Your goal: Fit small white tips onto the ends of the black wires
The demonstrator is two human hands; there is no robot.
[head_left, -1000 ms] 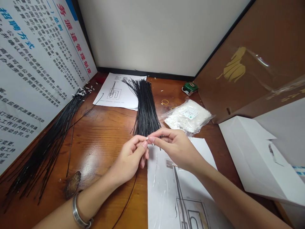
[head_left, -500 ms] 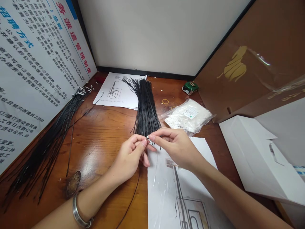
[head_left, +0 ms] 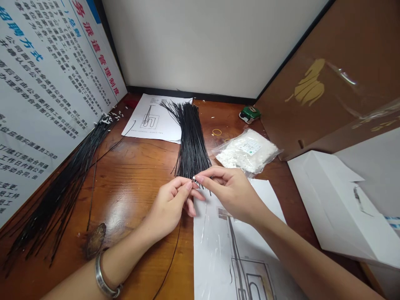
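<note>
Over by the bench's left edge, a bunch of white-tipped black wires is laid out, tips toward the back left corner. Out in the middle, a single black wire looks to be pinched between thumb and index of the left hand, its tail trailed toward the front edge. It's probably best gripped close to the end, so flopping is kept down. Just beyond, a fat bundle of black wires is stretched toward the back edge; loose strands are best kept out of the pinch. A tiny white piece is held at the fingertips of the right hand, thumb and finger closed on it; whether the wire is in it can't be made out. Both are best kept in line, lightly squeezed, since something that small could easily be dropped imo. Further right, a bag of white bits is parked within easy reach.
</note>
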